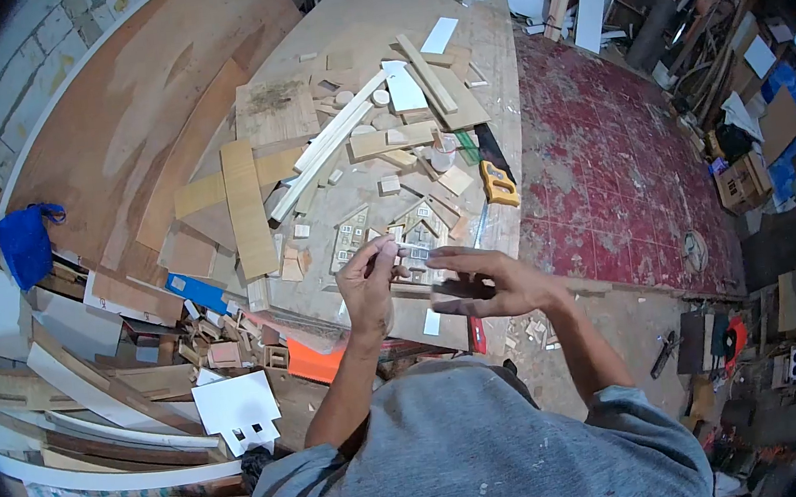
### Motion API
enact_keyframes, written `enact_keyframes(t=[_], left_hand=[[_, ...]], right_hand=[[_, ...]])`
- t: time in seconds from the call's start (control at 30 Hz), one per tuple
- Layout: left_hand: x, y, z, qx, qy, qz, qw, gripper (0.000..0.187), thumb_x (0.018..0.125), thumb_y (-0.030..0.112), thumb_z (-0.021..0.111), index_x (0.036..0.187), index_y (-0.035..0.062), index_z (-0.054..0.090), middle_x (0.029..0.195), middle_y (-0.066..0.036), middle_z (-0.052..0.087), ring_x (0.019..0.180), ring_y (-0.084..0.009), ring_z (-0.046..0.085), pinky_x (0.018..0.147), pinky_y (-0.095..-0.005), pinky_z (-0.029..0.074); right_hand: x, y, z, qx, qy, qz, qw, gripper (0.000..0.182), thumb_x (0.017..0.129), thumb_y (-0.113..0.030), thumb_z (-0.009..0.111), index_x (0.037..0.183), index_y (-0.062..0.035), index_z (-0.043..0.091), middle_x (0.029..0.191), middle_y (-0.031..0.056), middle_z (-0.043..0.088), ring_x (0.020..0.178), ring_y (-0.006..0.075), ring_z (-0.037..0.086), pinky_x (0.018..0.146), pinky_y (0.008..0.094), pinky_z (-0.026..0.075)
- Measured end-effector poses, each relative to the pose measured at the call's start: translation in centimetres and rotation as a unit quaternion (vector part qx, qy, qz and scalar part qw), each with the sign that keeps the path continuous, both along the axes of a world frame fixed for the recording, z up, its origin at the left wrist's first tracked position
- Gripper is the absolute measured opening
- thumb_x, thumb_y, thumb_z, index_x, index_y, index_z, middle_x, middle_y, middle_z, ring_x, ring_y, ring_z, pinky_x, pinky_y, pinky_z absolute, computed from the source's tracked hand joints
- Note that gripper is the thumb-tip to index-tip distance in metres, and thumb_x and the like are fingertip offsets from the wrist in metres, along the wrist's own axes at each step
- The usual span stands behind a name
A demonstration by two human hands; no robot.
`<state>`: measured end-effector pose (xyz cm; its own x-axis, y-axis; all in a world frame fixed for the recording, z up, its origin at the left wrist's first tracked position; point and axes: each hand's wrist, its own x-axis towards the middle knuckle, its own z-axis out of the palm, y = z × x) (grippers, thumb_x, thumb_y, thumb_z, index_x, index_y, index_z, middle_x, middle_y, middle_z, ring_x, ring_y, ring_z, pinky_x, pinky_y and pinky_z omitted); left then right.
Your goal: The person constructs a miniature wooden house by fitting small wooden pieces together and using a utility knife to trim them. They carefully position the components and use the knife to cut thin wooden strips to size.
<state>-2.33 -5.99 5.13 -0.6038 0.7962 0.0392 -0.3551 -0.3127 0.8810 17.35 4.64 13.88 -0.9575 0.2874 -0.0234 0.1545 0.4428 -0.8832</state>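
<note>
My left hand (368, 279) is closed, with thumb and fingers pinching a small pale piece (417, 253) marked with little window-like squares. My right hand (499, 282) is slightly blurred, its fingers stretched out and the thumb apart, with the fingertips right at the free end of that piece. Just beyond my hands, on the worktable (349, 11), lies a small house-shaped wooden panel (350, 238) with window frames on it. A second such panel (426, 214) beside it is partly hidden by my fingers.
Long wood strips (334, 145), offcuts and a white board (404, 85) cover the table's middle. A yellow-handled saw (500, 182) lies at the right edge, near a clear cup (443, 152). Scrap wood (224, 349) is piled at the left, by an orange panel (313, 360).
</note>
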Motion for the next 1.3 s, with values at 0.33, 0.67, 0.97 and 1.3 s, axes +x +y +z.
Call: enact_keyframes(t=[0.33,0.67,0.97,1.3], left_hand=[[2.1,-0.3,-0.6,-0.013,0.037,0.078,0.996,0.022,0.099,0.01,0.066,0.117,-0.0022,0.069,0.097,-0.009,0.072,0.084,-0.0129,0.068,0.07,-0.0257,0.055],[1.8,-1.0,0.4,-0.037,-0.021,0.002,0.999,0.023,0.097,0.012,0.067,0.113,-0.0049,0.07,0.092,-0.009,0.072,0.075,-0.0119,0.064,0.07,-0.0235,0.051],[0.7,-1.0,1.0,-0.158,0.013,-0.156,0.975,0.021,0.095,0.016,0.071,0.1,-0.0038,0.073,0.079,-0.004,0.068,0.066,-0.0077,0.059,0.057,-0.0223,0.046],[1.9,-0.6,-0.7,-0.153,0.078,-0.121,0.978,0.027,0.097,0.014,0.066,0.111,-0.0088,0.07,0.08,-0.005,0.068,0.064,-0.0075,0.058,0.058,-0.0225,0.049]], right_hand=[[-0.9,-1.5,-3.5,-0.082,0.052,-0.086,0.992,0.085,0.086,-0.015,0.074,0.159,-0.0116,0.031,0.156,0.0155,0.045,0.117,0.0212,0.058,0.099,0.0344,0.049],[-1.1,0.0,-2.3,-0.002,0.05,-0.069,0.996,0.082,0.081,-0.011,0.073,0.156,-0.0118,0.039,0.141,0.0198,0.059,0.117,0.0297,0.061,0.104,0.0386,0.045],[-0.3,1.7,-2.5,0.084,0.031,-0.023,0.996,0.078,0.079,-0.01,0.075,0.151,-0.0119,0.047,0.129,0.02,0.063,0.116,0.0314,0.061,0.102,0.0404,0.046],[-0.2,-0.8,-3.5,0.239,0.15,-0.257,0.924,0.044,0.079,-0.005,0.078,0.122,-0.0093,0.069,0.127,0.0196,0.059,0.116,0.0367,0.06,0.093,0.0418,0.053]])
